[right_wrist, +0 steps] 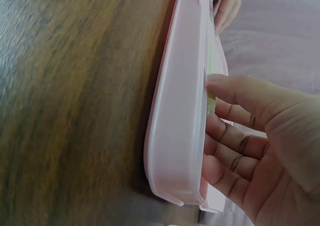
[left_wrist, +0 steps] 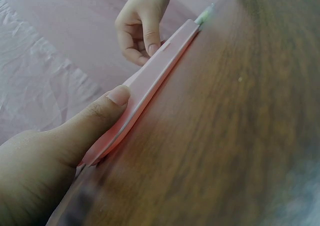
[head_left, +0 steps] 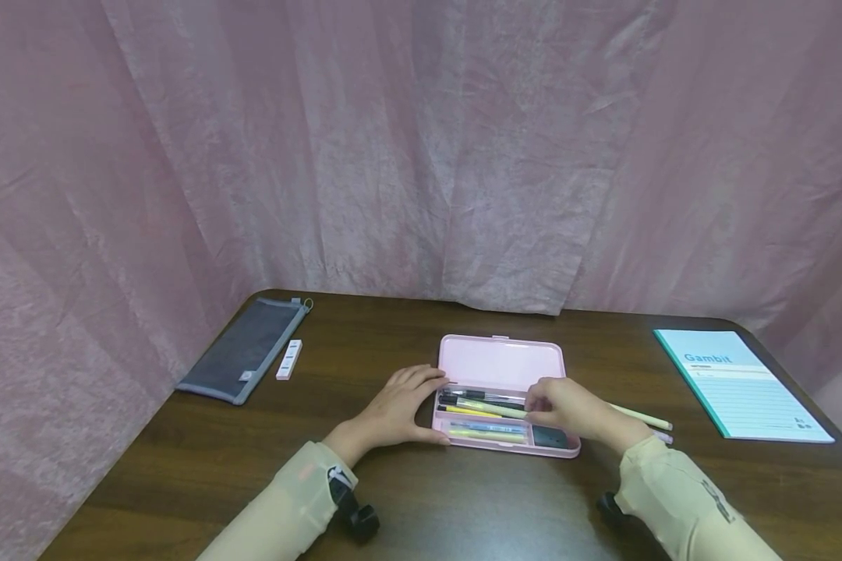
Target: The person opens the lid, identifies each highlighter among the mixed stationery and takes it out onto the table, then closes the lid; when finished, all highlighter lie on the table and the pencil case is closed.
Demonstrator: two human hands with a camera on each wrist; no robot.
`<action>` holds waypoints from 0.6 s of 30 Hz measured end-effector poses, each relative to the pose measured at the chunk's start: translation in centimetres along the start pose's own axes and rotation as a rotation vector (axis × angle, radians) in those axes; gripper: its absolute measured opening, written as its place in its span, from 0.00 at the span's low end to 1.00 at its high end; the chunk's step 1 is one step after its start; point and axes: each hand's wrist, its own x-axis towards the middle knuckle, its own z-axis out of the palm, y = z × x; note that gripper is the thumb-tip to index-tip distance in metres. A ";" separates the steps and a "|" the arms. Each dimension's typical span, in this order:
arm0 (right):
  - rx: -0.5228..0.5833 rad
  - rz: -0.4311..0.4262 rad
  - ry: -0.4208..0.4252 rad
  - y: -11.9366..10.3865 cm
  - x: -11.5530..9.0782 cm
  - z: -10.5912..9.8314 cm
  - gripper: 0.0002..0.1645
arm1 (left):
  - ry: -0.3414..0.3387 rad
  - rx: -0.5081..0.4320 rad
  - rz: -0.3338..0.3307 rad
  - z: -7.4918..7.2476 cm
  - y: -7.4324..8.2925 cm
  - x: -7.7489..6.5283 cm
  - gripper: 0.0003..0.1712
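A pink pencil case lies with its lid raised near the middle of the table. My left hand holds its left end, with the thumb against the front wall and the fingers by the back corner. Over the right part of the case, my right hand pinches the end of a light green pen between thumb and forefinger; that end also shows in the right wrist view. Several pens, a yellow one among them, and a dark block lie inside the case.
A light green pen and a pale purple one lie right of the case, partly behind my forearm. A notepad lies far right. On the left are a grey mesh pouch and a small white-and-pink strip.
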 end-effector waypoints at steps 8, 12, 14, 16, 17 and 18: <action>0.015 -0.008 0.006 -0.2 -0.1 0.0 0.04 | -0.001 -0.001 -0.007 0.0 0.1 0.0 0.55; 0.008 0.013 0.008 -0.2 -0.2 -0.2 0.04 | 0.000 -0.002 -0.004 0.0 0.1 0.0 0.55; -0.003 0.026 0.008 -0.2 -0.3 -0.4 0.04 | 0.000 -0.001 -0.003 0.0 0.1 0.0 0.55; -0.006 0.038 0.006 -0.3 -0.4 -0.6 0.04 | 0.000 -0.001 -0.002 0.0 0.1 0.0 0.55; -0.010 0.031 0.008 -0.3 -0.5 -0.8 0.04 | 0.001 0.000 -0.001 -0.1 0.1 0.0 0.55; -0.015 0.023 0.011 -0.3 -0.6 -0.9 0.04 | 0.002 0.001 -0.001 -0.1 0.1 0.0 0.55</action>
